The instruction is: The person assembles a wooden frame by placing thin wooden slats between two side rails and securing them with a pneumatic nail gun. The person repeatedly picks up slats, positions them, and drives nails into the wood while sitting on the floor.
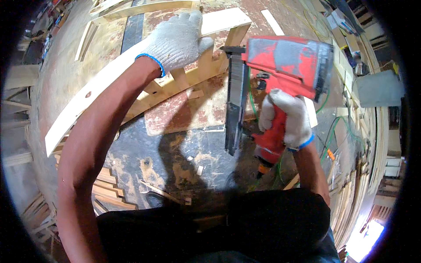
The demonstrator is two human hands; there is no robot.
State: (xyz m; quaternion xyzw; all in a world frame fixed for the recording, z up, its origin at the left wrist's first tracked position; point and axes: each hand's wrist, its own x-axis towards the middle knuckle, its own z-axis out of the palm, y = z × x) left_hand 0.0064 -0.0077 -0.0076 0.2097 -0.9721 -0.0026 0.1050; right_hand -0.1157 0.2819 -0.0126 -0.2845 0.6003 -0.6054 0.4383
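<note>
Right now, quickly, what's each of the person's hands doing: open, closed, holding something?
Left hand: at the wooden frame; whether its grip is closed cannot be told.
Right hand: closed, holding the red nail gun by its handle.

Left hand [175, 41] gloved, back up, left of nail gun [285, 61], forearm [107, 105] reaching forward. Right hand [289, 116] curled round nail gun's handle [278, 125].

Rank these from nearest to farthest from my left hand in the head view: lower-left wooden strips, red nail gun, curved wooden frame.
1. Curved wooden frame: under the left hand.
2. Red nail gun: to its right, in the right hand.
3. Wooden strips: toward the picture's lower left.
</note>
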